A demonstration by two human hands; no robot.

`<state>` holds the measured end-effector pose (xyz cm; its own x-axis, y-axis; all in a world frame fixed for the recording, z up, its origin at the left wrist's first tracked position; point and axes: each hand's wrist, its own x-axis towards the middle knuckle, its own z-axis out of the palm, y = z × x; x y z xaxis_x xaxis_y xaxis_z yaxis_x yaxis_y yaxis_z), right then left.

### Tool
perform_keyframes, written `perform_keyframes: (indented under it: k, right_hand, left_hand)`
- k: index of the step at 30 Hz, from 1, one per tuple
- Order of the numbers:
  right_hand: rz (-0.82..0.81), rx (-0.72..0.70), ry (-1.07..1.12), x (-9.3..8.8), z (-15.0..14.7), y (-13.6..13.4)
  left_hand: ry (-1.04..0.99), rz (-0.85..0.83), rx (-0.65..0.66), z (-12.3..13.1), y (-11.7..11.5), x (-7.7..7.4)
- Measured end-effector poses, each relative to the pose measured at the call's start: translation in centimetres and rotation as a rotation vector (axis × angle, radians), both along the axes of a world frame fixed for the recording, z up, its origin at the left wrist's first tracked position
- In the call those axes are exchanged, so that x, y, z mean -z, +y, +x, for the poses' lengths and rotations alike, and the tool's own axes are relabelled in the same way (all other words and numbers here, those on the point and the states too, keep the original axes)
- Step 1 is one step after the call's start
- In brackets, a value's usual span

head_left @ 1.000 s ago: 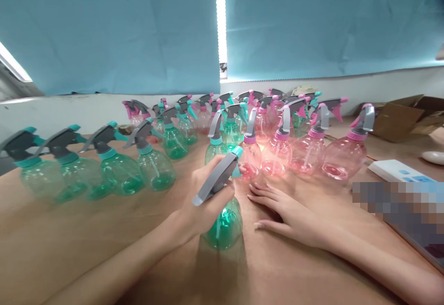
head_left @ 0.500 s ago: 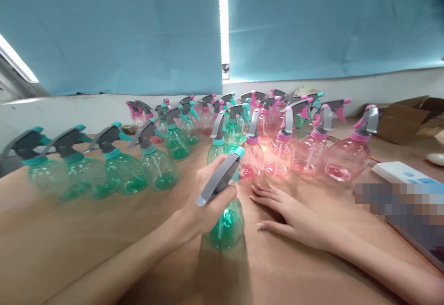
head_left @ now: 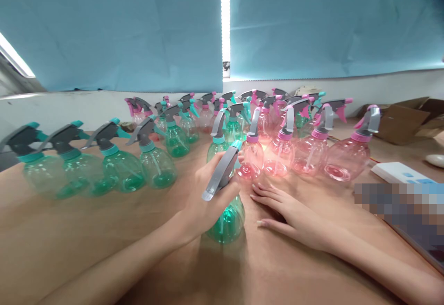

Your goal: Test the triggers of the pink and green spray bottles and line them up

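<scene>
My left hand (head_left: 208, 198) is wrapped round the neck of a clear green spray bottle (head_left: 227, 224) with a grey and teal trigger head. The bottle is upright in front of me, its neck hidden by my fingers. My right hand (head_left: 286, 208) lies flat on the wooden table (head_left: 166, 268), fingers spread, holding nothing. Just beyond its fingertips stand several clear pink spray bottles (head_left: 277, 157). Behind the held bottle is another green spray bottle (head_left: 218, 145), partly covered by my left hand.
A row of green spray bottles (head_left: 123, 171) stands to the left. More pink and green bottles crowd the back, before a white wall (head_left: 69, 111) and blue blinds (head_left: 121, 27). On the right are a cardboard box (head_left: 398, 120), a white box (head_left: 402, 172) and a blurred-out patch.
My left hand and the green spray bottle have shifted slightly away from me, and the trigger head's tilt differs a little. My right hand stays in place.
</scene>
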<state>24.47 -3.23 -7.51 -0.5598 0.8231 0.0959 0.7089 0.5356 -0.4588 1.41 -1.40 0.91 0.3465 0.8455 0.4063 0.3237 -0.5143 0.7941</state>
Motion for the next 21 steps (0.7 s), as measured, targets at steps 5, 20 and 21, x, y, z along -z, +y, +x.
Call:
perform_keyframes:
  k: [5,20,21]
  right_hand:
    - [0.01,0.008,-0.012,0.09,0.02,-0.03]
    - [0.017,0.006,0.023,0.19,0.09,0.04]
    - [0.02,0.007,0.028,0.24,0.12,0.03]
  left_hand:
    - [-0.025,0.009,0.0,0.31,0.09,-0.03]
    - [0.015,0.036,-0.02,0.48,0.31,-0.01]
    - [0.018,0.04,-0.023,0.5,0.31,0.0]
